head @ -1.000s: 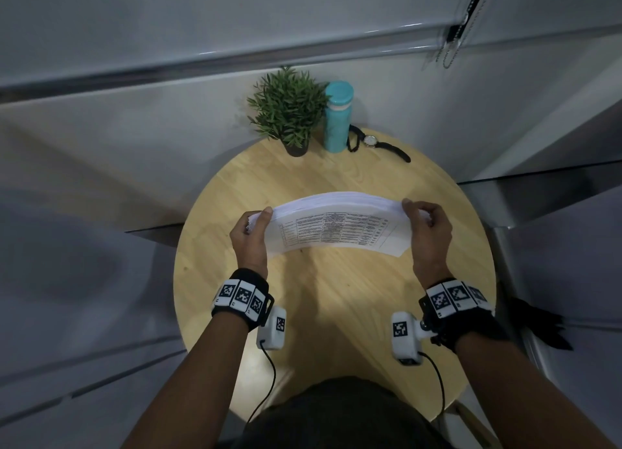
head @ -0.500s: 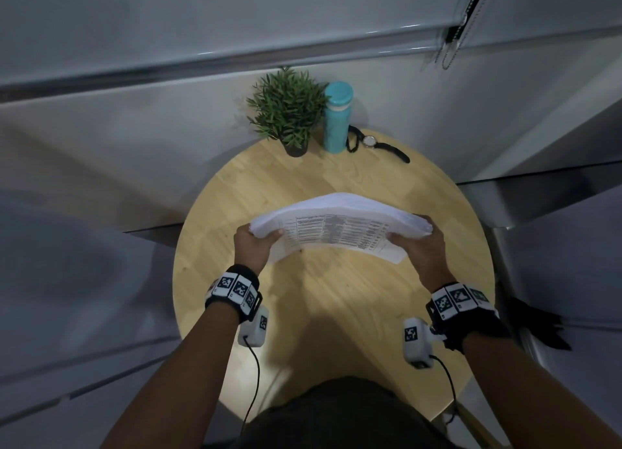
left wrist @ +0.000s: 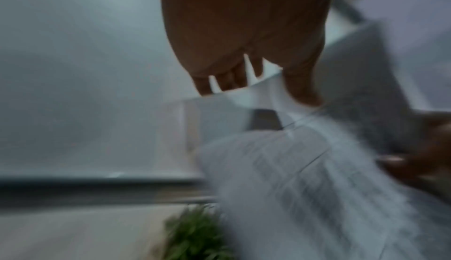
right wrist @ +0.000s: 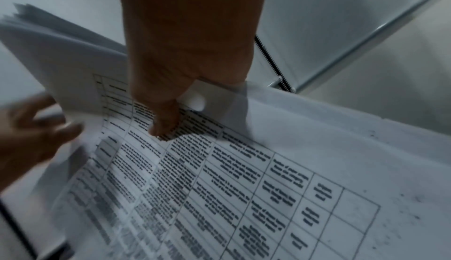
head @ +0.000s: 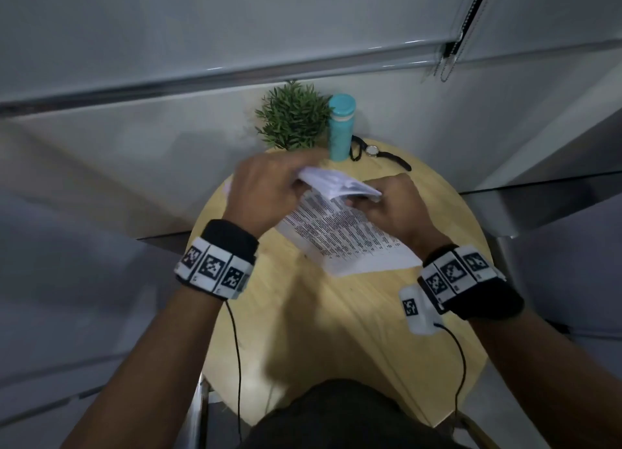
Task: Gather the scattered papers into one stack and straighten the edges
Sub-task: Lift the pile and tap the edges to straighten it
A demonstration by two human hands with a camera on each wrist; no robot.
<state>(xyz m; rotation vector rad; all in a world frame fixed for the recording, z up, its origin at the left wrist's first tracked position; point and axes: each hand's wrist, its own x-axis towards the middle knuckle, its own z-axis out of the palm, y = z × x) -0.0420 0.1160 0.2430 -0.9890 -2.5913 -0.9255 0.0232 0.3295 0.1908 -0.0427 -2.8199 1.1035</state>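
I saw the papers [head: 340,226] lifted above the round wooden worktop [head: 336,330], my left hand [head: 269,192] gripping their far edge, my right hand [head: 393,206] pinching the right side; grey walls surrounded us.

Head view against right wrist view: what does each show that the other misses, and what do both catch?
Only the head view shows the round wooden table, the potted plant, the teal bottle, the wristwatch and both wrist bands.

Only the right wrist view shows the printed table's grid lines sharply, with the right hand's thumb pressed on the top sheet.

Both show the stack of papers, lifted and held by both hands, the left hand at one end, and the blind cord.
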